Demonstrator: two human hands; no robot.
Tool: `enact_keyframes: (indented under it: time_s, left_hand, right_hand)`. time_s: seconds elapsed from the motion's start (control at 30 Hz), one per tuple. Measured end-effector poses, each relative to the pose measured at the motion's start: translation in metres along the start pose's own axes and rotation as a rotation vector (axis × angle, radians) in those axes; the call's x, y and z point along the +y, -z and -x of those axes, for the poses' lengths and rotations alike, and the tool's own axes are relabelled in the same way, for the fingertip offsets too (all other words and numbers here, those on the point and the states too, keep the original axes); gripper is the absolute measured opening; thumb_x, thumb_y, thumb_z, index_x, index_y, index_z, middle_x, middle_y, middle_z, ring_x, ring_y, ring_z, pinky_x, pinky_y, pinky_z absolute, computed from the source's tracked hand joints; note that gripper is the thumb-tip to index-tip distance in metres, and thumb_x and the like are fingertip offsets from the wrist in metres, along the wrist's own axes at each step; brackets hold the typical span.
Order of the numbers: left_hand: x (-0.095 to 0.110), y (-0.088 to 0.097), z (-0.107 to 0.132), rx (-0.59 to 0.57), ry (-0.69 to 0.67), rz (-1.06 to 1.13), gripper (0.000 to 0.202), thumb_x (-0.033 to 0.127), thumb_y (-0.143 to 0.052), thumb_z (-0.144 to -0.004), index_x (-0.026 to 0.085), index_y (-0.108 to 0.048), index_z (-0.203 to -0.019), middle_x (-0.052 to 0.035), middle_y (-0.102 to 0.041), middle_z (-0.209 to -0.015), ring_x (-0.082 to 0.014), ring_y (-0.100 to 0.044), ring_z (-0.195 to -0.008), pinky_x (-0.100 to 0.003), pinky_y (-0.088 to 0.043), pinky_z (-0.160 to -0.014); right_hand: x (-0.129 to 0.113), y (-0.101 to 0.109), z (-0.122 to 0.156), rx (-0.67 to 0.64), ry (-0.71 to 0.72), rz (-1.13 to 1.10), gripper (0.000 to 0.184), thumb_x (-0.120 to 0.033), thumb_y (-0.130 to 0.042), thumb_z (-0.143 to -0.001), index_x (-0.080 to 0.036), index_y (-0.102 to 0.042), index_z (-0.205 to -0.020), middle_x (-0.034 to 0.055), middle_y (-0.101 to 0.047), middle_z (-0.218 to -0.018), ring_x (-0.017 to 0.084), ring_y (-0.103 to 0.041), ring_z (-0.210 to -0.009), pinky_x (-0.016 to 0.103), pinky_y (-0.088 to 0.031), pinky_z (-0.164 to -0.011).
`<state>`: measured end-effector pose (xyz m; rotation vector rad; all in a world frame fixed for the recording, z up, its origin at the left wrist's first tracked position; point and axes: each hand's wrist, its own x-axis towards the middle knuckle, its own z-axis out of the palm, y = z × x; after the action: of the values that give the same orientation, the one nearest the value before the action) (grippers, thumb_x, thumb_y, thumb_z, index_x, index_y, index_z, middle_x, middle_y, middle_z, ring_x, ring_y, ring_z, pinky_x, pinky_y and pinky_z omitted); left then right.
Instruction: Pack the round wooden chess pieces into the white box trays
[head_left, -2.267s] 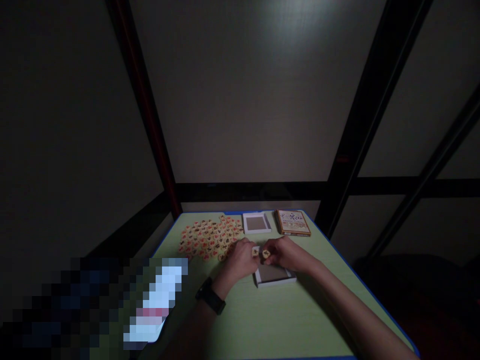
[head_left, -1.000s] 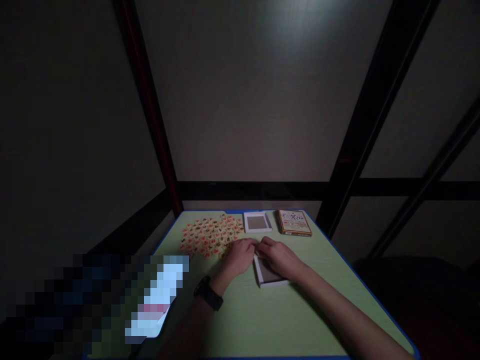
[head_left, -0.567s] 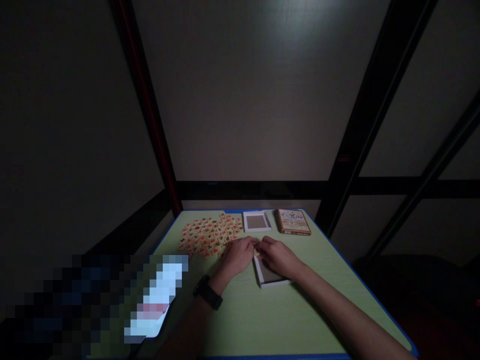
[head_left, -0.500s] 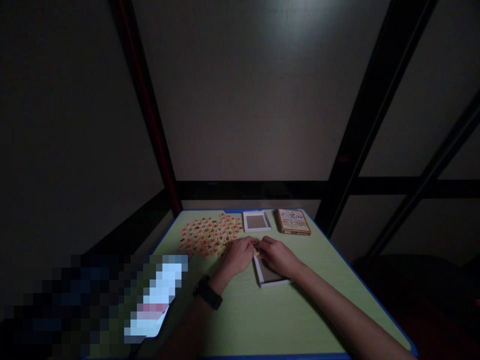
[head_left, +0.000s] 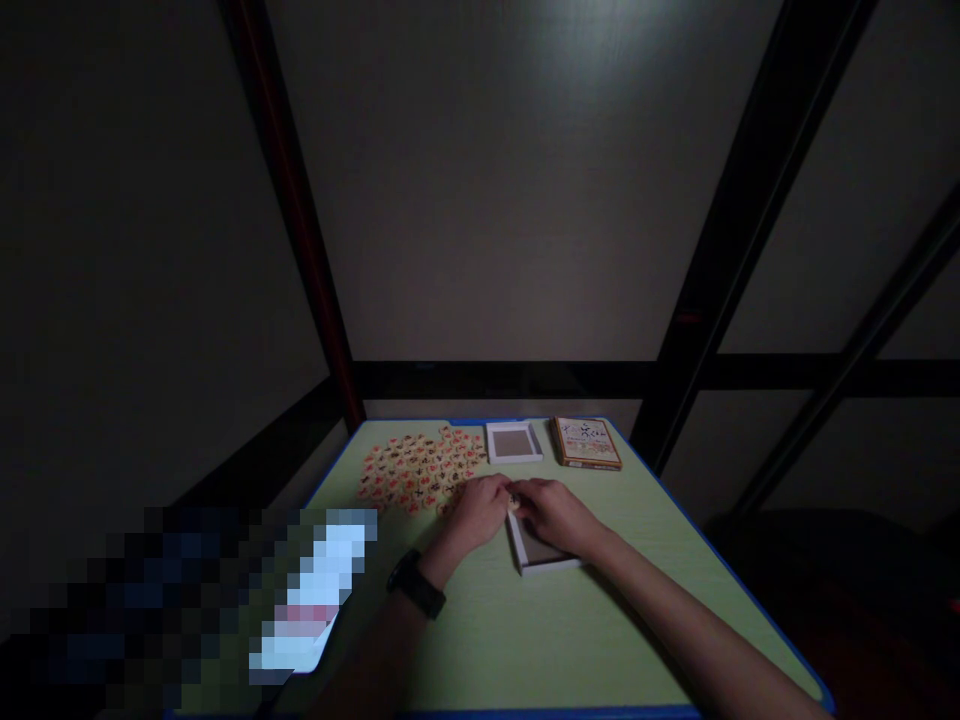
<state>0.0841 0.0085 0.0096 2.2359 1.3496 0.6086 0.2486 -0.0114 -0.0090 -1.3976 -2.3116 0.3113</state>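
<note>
While right hand (head_left: 551,512) pinches round piece (head_left: 514,501) at tray (head_left: 517,546) corner, left hand (head_left: 478,510) adjoins, grip unclear; near table edge (head_left: 525,714) well apart.

Single head-worn view. Set above near side of table (head_left: 540,640), facing forward and tilted down. Wide field: wall panel (head_left: 502,230) behind table fills upper middle, table takes lower middle, its near edge just inside bottom of frame. Left hand (head_left: 478,508) and right hand (head_left: 556,514) well ahead of lens, below centre, seen from behind and above. Forearms (head_left: 675,595) reach in from bottom edge, nearer lens.
</note>
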Motion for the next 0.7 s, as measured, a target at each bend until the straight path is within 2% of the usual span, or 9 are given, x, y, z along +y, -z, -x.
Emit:
enact_keyframes:
  time_s: [0.23,0.37,0.7]
  left_hand:
    - [0.0012,-0.0001,0.0007,-0.023,-0.002,-0.004,0.024,0.016,-0.048,-0.082,0.02,-0.07,-0.091,-0.0036,-0.074,-0.092,-0.0167,-0.065,-0.087,-0.025,-0.047,-0.079]
    - [0.0014,-0.0009,0.0012,-0.013,-0.007,-0.018,0.026,0.015,-0.047,-0.081,0.02,-0.07,-0.092,-0.0041,-0.074,-0.093,-0.0169,-0.065,-0.088,-0.025,-0.047,-0.081]
    - [-0.0027,-0.0036,-0.0015,0.026,-0.016,-0.004,0.026,0.012,-0.049,-0.08,0.018,-0.071,-0.092,-0.005,-0.074,-0.094,-0.0177,-0.065,-0.089,-0.026,-0.047,-0.082]
  right_hand:
    - [-0.0056,0.0081,0.0005,0.016,-0.01,-0.123,0.035,-0.006,-0.057,-0.075,-0.017,-0.069,-0.106,0.007,-0.075,-0.092,0.019,-0.068,-0.082,0.025,-0.045,-0.074]
    - [-0.0029,0.0062,-0.0011,0.039,-0.003,-0.142,0.03,-0.007,-0.057,-0.075,-0.016,-0.07,-0.102,0.0083,-0.075,-0.093,0.021,-0.068,-0.084,0.026,-0.046,-0.076]
    - [-0.0045,0.0092,0.0002,0.039,0.002,-0.139,0.037,-0.005,-0.056,-0.074,-0.016,-0.068,-0.107,0.0077,-0.075,-0.094,0.021,-0.068,-0.084,0.026,-0.046,-0.074]
